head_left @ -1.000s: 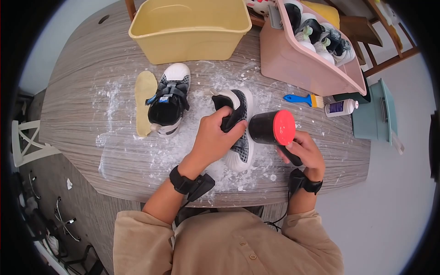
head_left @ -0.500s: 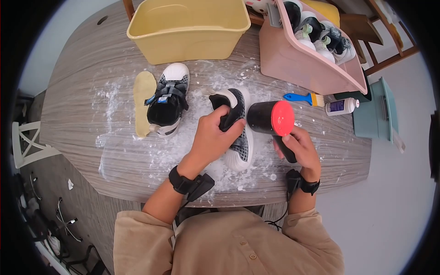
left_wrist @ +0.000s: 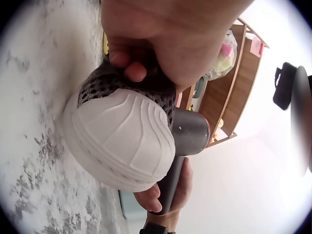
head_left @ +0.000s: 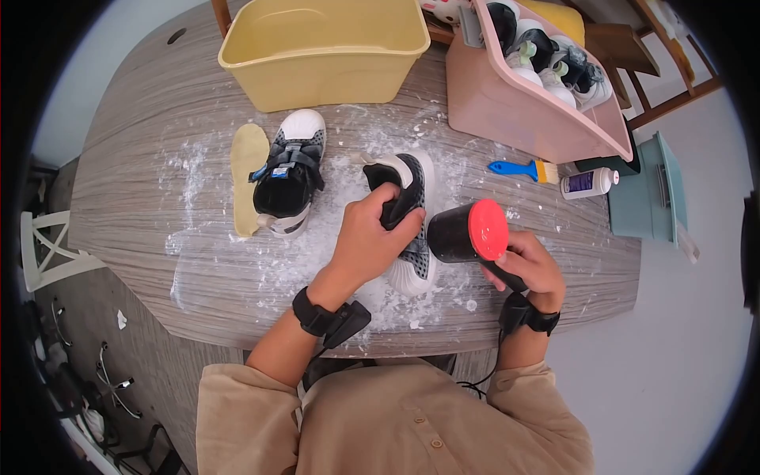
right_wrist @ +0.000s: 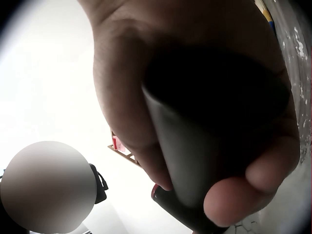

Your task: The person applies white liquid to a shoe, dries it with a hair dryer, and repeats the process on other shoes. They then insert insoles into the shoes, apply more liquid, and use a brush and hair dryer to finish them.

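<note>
My left hand point(head_left: 370, 237) grips a black and white shoe point(head_left: 414, 273) by its opening, the shoe tilted on its side at the middle of the table. In the left wrist view, its ribbed white toe cap point(left_wrist: 122, 139) faces the camera. My right hand point(head_left: 532, 265) holds the black handle of a dryer-like tool point(head_left: 453, 234) with a red round end, its barrel pointing at the shoe's side. Fingers curl round that handle point(right_wrist: 183, 151) in the right wrist view. The other shoe point(head_left: 291, 170) stands at the left beside a yellowish insole point(head_left: 250, 178).
White powder and flakes cover the table point(head_left: 134, 214). Behind are a yellow bin point(head_left: 324, 83) and a pink bin point(head_left: 507, 119) with several shoes. To the right lie a blue brush point(head_left: 514, 168) and a white bottle point(head_left: 584, 184), near a teal box point(head_left: 647, 198).
The right hand and the tool rose slightly away from my body, then came back toward it, with the barrel's tilt changing. The left hand's grip on the shoe looks the same.
</note>
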The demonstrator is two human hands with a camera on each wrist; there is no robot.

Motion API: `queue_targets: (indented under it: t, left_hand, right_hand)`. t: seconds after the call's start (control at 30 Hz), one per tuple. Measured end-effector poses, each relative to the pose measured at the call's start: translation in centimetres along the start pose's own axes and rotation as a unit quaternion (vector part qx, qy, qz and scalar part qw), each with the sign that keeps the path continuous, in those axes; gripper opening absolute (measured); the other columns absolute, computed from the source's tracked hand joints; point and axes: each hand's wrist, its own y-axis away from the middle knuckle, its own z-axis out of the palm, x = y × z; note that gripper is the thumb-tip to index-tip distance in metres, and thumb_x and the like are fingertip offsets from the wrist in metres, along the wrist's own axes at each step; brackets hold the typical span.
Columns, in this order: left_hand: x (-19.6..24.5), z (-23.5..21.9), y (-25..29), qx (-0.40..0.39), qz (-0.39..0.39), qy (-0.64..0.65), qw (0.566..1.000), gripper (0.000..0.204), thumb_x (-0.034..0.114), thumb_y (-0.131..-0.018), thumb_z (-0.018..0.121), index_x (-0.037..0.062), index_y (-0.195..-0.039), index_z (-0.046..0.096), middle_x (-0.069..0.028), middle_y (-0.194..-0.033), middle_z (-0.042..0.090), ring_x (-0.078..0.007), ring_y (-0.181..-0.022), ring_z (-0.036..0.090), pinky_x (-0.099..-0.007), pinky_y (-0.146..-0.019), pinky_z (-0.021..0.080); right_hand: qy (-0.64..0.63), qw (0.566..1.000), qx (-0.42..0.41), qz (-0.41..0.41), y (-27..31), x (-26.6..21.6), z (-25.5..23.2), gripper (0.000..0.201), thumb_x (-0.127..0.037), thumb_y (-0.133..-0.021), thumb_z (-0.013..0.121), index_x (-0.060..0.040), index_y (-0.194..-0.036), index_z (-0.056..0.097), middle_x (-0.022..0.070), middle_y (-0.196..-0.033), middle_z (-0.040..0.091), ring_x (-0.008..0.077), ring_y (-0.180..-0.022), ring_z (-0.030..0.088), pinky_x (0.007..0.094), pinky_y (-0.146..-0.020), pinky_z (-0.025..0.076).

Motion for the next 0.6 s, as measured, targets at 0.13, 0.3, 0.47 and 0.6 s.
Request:
queue_targets:
  t: [0.13, 0.3, 0.47, 0.6]
  left_hand:
    - [-0.8, 0.4, -0.2, 0.026, 0.032, 0.017, 0.999, 0.025, 0.017, -0.078, 0.069, -0.0027, -0.081, 0.055, -0.0117, -0.059, 0.058, -0.013, -0.05, 0.052, -0.0291, -0.048, 0.041]
    - [-0.8, 0.2, -0.2, 0.011, 0.003, 0.022, 1.0, 0.02, 0.015, -0.081, 0.068, -0.0015, -0.085, 0.057, -0.0039, -0.065, 0.058, -0.0066, -0.058, 0.05, -0.0245, -0.053, 0.041]
    - [-0.5, 0.1, -0.1, 0.004, -0.006, 0.011, 1.0, 0.019, 0.014, -0.081, 0.068, -0.0008, -0.086, 0.058, 0.0005, -0.067, 0.057, -0.0032, -0.062, 0.047, -0.0221, -0.054, 0.04]
    - [-0.4, 0.1, -0.1, 0.013, 0.016, 0.002, 1.0, 0.022, 0.015, -0.08, 0.068, -0.002, -0.084, 0.055, -0.0081, -0.062, 0.057, -0.0112, -0.055, 0.053, -0.027, -0.051, 0.041]
  right_hand:
    - [0.01, 1.0, 0.022, -0.004, 0.0, -0.2, 0.3, 0.029, -0.025, -0.093, 0.054, 0.0033, -0.096, 0.059, 0.003, -0.068, 0.056, 0.0082, -0.054, 0.049, 0.0235, -0.05, 0.04]
    - [0.011, 0.996, 0.085, -0.014, -1.0, 0.2, 1.3, 0.029, -0.025, -0.094, 0.054, 0.0033, -0.1, 0.058, 0.0034, -0.07, 0.056, 0.0084, -0.054, 0.049, 0.0234, -0.051, 0.04]
    - [-0.001, 0.996, 0.082, -0.023, -1.3, 0.3, 1.3, 0.028, -0.024, -0.093, 0.054, 0.003, -0.1, 0.057, 0.004, -0.07, 0.057, 0.0086, -0.053, 0.05, 0.0233, -0.051, 0.04]
    - [-0.012, 0.999, 0.048, -0.001, -0.4, 0.0, 0.6, 0.028, -0.024, -0.092, 0.054, 0.0034, -0.099, 0.058, 0.004, -0.069, 0.056, 0.0086, -0.052, 0.05, 0.0231, -0.05, 0.04]
